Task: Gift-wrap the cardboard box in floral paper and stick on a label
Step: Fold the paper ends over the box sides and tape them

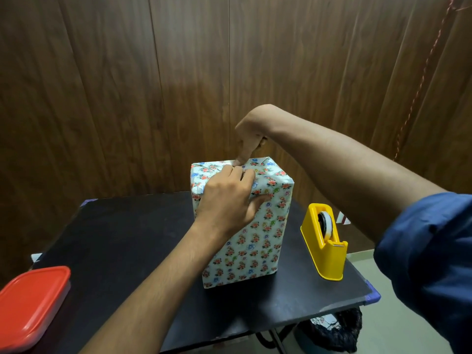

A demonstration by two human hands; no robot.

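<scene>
Sleeve fabric, dark blue and pushed up past the elbow, fills the near right corner, and from it the person's bare forearm reaches up and over toward the middle of the table. At the near left edge of that black table sits a shallow container with a red lid, partly cut off by the frame. Below the table's near right corner, a bin lined with a dark bag stands on the floor. Farther in, on the right side of the table, a yellow tape dispenser stands with its roll of tape in place, just beside the box but apart from it. The box stands upright near the middle of the table, fully covered in white floral paper with small red and blue flowers, its folded end facing up. The left hand rests on the top near edge of the box, fingers curled over the folded paper and the thumb pressing against the front face. Beyond it the right hand comes down from above with the wrist bent, its fingers bunched and one fingertip pressing on the far edge of the top fold; whether it pinches anything there, I cannot tell. Behind everything rises a wall of dark wooden panels, with a reddish cord hanging along its right side.
</scene>
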